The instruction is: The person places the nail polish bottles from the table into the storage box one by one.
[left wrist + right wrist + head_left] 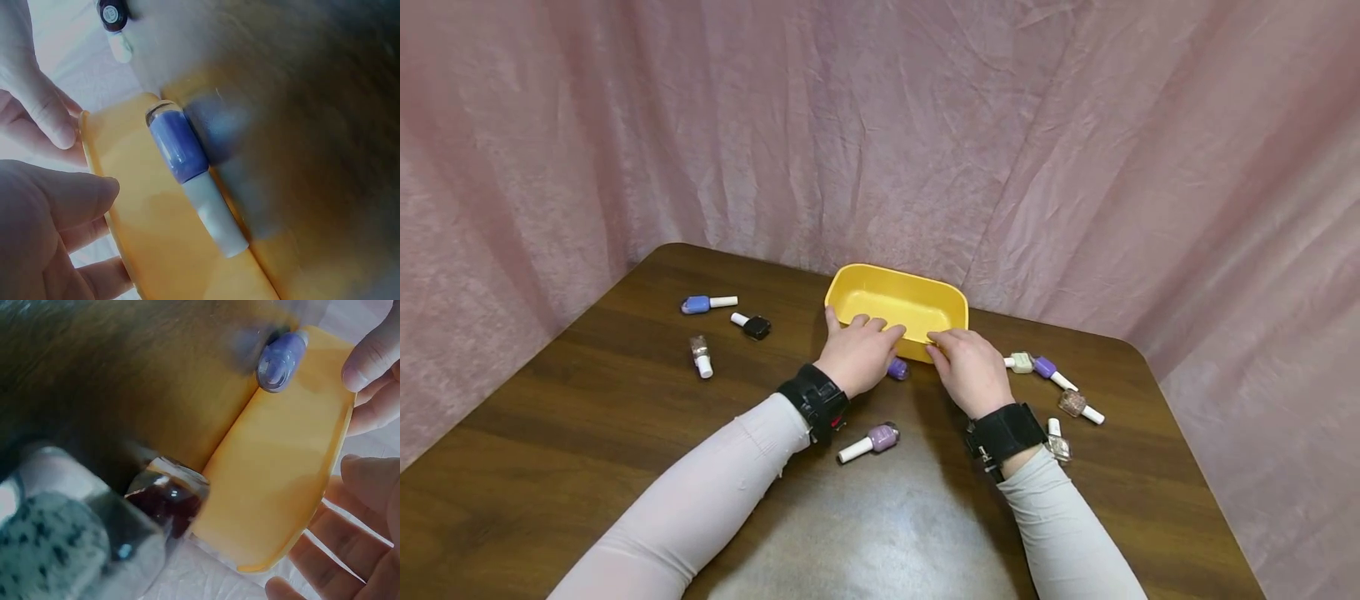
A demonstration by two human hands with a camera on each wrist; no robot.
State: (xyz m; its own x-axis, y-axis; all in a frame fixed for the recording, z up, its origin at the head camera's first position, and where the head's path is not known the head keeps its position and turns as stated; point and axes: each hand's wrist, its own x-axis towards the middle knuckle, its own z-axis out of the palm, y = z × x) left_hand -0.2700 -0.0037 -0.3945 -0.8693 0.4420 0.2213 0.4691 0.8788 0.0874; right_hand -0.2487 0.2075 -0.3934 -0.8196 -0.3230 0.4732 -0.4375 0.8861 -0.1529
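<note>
Head view: here's the yellow bin [898, 286] at the table's [805, 533] far side, left hand [861, 352] and right hand [973, 373] both gripping its near rim; a black bottle [757, 327] lies off left, a lilac bottle [883, 437] nearer the person. Left wrist: thumb outside, fingers inside; looks light, stiff, smooth, best held by that lip. A purple bottle [179, 147] by the wall could snag. Right wrist: same pinch, a flecked bottle [50, 544] nearest the camera.
</note>
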